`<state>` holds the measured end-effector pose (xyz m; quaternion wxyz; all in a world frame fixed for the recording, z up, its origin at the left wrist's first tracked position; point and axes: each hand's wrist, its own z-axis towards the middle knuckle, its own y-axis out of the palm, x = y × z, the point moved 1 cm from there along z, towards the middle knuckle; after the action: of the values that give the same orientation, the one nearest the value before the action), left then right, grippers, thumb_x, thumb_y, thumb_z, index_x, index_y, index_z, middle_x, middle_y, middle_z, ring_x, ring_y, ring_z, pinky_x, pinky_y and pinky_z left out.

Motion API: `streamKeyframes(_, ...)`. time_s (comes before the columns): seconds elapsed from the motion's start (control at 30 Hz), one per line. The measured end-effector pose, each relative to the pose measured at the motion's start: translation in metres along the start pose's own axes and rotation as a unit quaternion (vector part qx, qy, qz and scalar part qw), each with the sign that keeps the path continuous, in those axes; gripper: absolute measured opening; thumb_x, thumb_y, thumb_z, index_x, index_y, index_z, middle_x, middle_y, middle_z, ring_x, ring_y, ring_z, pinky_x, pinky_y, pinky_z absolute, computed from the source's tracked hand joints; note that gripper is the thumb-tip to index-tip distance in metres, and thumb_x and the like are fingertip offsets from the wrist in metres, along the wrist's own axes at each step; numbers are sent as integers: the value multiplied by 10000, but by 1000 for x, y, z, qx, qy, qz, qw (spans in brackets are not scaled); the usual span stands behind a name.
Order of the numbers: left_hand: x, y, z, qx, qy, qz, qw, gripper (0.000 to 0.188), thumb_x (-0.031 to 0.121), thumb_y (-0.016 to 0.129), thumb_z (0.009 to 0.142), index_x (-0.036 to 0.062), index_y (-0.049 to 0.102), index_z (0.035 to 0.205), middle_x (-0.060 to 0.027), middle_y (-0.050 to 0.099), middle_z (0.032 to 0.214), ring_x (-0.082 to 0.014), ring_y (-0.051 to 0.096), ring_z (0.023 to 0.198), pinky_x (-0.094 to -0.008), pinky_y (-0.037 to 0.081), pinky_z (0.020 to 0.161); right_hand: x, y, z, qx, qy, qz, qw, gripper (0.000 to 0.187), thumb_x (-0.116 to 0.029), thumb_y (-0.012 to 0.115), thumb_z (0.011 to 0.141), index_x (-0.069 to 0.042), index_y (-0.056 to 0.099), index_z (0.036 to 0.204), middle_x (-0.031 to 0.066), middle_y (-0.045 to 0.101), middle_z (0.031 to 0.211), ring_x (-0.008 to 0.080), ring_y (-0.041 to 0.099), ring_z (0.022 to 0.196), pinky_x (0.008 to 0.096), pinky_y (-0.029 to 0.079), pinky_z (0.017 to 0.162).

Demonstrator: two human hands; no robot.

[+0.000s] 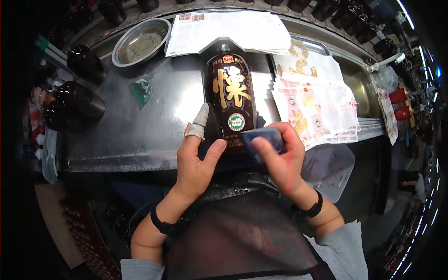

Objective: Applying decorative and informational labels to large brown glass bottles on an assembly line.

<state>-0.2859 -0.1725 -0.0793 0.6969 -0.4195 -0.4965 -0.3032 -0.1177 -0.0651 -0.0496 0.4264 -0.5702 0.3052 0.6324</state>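
A dark brown glossy bottle (pixel 231 100) lies on the metal worktop with its neck pointing away from me. Large gold lettering and a round green-and-white mark decorate its face. My right hand (pixel 288 163) grips a blue-grey flat scraper (pixel 250 138) at the bottle's near right end; the scraper is slightly blurred, and whether it touches the glass I cannot tell. Beside the bottle's near left side is my left hand (pixel 193 168), thumb and fingers apart, holding nothing. Pale finger covers (pixel 199 122) sit on its fingers, close to the glass.
Printed decal sheets (pixel 322 112) lie to the right, near a metal basin (pixel 361 79). White papers (pixel 228 28) lie behind the bottle. A round metal bowl (pixel 116 57) and a green scrap (pixel 141 93) are left; dark bottles (pixel 86 64) stand farther left. A translucent bin (pixel 333 170) sits below right.
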Motion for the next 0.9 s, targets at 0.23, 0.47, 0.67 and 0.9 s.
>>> streamKeyframes(0.23, 8, 2, 15, -4, 110, 173, 979, 519, 356, 596, 961, 86, 562, 1402, -266, 345, 1547, -393, 361, 1423, -585, 117, 1163, 3, -8, 16, 6, 66, 30, 997, 193, -109, 748, 886, -33, 589, 965, 3, 621, 845, 41, 552, 712, 207, 464, 628)
streamKeyframes(0.47, 9, -2, 22, -10, 122, 240, 963, 452, 407, 530, 990, 144, 640, 1340, -280, 288, 1569, -441, 316, 1430, -643, 89, 1136, 28, -18, 37, 13, 105, 24, 994, 169, -103, 725, 904, -39, 569, 922, -15, 609, 796, 29, 536, 685, 199, 447, 596)
streamKeyframes(0.67, 30, -3, 37, -25, 163, 338, 927, 411, 447, 544, 970, 232, 682, 1292, -231, 308, 1577, -446, 278, 1438, -680, 104, 1111, 26, -9, 35, 3, 32, 3, 999, 153, -93, 713, 908, -55, 567, 937, -32, 604, 795, 16, 526, 689, 193, 442, 595)
streamKeyframes(0.9, 52, 9, 42, -60, 157, 424, 890, 374, 434, 529, 968, 241, 726, 1221, -195, 302, 1593, -434, 174, 1484, -651, -41, 1136, 25, -17, 42, 28, 84, 65, 994, 153, -81, 708, 914, -39, 562, 933, -2, 634, 822, 23, 558, 729, 201, 465, 632)
